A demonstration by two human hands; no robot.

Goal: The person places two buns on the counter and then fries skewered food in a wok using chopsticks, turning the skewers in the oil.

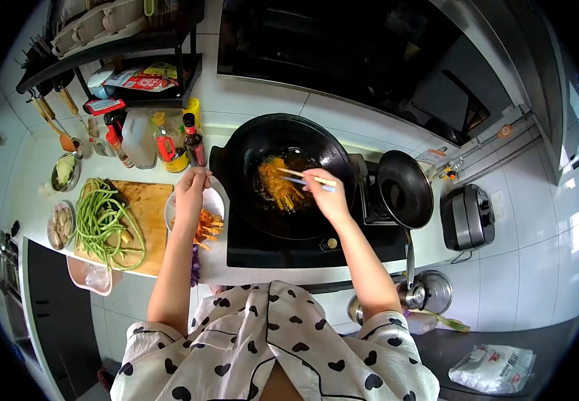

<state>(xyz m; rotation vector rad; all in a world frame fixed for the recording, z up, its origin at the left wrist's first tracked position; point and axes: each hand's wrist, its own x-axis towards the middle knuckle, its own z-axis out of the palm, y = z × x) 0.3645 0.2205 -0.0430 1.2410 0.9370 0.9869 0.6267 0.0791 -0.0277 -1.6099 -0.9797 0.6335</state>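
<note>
My right hand [326,197] is closed round a pair of chopsticks [297,175], their tips reaching into the black wok [253,140]. Orange, strand-like coated food [273,179] lies in dark oil at the bottom of the wok, by the tips. Left of the wok, my left hand [191,190] is raised over a white plate [215,198], its fingers pressed together; whether they hold anything is hidden. On that plate are more orange coated pieces [207,227], partly covered by my left forearm.
Green long beans [105,217] lie on a wooden cutting board [152,194]. Bottles, including a dark sauce bottle [194,144], stand behind the plate. A frying pan [404,190] sits right of the wok, its handle jutting over the counter's front edge. Farther right is a dark appliance [467,217].
</note>
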